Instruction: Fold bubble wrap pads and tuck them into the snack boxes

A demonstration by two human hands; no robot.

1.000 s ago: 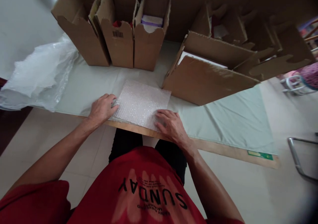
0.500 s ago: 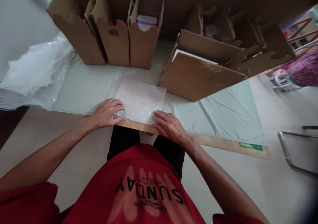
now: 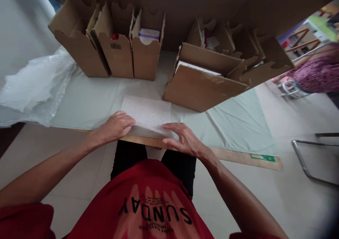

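A clear bubble wrap sheet [image 3: 148,111] lies by the table's front edge, its near edge lifted a little and slanting up toward the left. My left hand [image 3: 118,126] pinches that lifted edge near its left corner, thumb and fingers together. At the right corner is my right hand [image 3: 182,136], thumb and fingers spread apart. Its fingertips meet the wrap's edge, but I cannot tell whether they press on it. Whether the wrap is one layer or a pouch does not show.
Cardboard file boxes [image 3: 120,57] stand upright at the back left. More cardboard boxes [image 3: 201,90] stand to the right, with papers inside. A pile of bubble wrap [image 3: 34,83] lies on the green cloth [image 3: 82,101] at left. A metal chair frame [image 3: 299,154] and a person's patterned clothing [image 3: 317,73] are farther right.
The near edge of the bubble wrap has come up off the table. My left hand has closed on it, while my right hand's thumb and fingers have spread. The view has shifted slightly.
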